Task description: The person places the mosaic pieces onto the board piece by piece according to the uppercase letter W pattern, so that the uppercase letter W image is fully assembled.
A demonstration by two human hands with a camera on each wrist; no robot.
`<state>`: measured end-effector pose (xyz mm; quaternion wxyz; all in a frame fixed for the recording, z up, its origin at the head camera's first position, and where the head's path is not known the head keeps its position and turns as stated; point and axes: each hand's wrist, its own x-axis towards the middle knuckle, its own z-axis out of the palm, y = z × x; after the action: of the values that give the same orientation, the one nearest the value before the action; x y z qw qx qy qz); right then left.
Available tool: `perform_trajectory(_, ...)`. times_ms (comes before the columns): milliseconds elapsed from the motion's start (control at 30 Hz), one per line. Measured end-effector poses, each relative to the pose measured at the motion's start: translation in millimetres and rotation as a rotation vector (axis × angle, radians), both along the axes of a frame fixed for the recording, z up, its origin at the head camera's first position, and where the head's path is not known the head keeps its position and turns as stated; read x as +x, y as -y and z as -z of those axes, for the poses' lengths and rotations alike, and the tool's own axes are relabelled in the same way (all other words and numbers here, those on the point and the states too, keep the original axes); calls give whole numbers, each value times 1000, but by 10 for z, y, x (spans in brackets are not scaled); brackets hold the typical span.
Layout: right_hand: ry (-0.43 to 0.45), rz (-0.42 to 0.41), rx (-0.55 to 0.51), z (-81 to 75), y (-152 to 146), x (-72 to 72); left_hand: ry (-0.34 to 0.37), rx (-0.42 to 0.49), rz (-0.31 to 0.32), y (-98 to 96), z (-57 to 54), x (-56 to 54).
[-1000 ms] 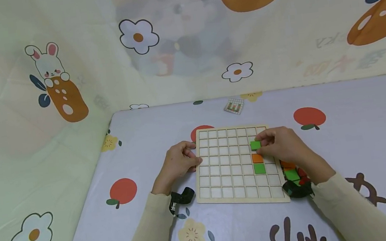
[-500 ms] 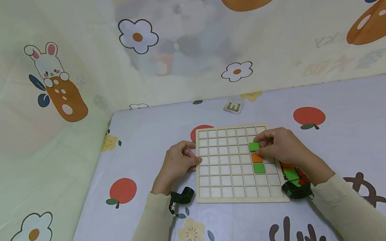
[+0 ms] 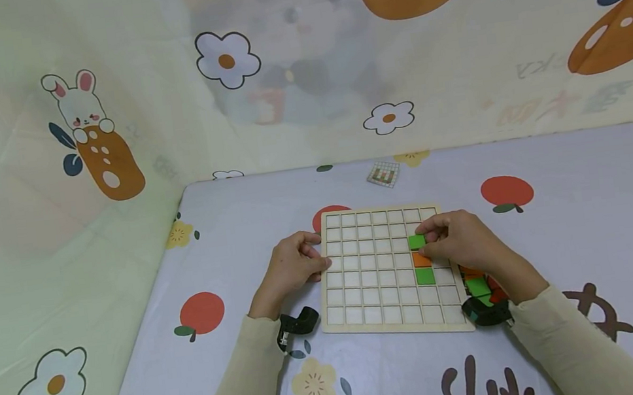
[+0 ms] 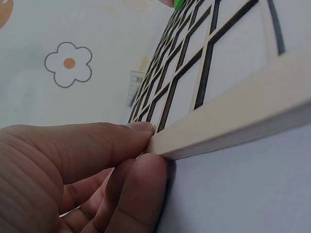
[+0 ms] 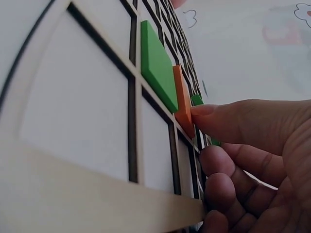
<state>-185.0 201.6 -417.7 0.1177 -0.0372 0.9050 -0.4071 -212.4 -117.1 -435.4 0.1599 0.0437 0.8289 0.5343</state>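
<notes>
Partly, the pile of loose tiles (image 3: 477, 286) is hidden: the right hand (image 3: 464, 242), its sleeve and the black wrist camera (image 3: 487, 310) cover it, at about four o'clock from the middle of the wooden grid board (image 3: 370, 277), so I cannot count its pieces. On the small pattern card (image 3: 383, 174), beyond the board at twelve o'clock, the printed figure is too small to read exactly. In the right wrist view, the thumb hides most of the upper green tile (image 3: 417, 242); whether this tile sits fully in its cell, I cannot tell.

The board lies flat between both hands, at three o'clock from the left hand (image 3: 291, 266) and at nine o'clock from the right. The left hand pinches its nine o'clock edge, thumb and fingers almost closed on the wood. The right hand, thumb and finger brought near together, pinches the upper green tile by its three o'clock side. Directly at six o'clock from this tile are the orange tile (image 3: 422, 259), then the lower green tile (image 3: 424, 276).
</notes>
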Motion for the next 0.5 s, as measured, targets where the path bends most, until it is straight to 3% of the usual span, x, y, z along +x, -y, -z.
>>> perform_trajectory(500, -37, -13, 11, 3, -9, 15, 4, -6, -1, -6, -5, -4)
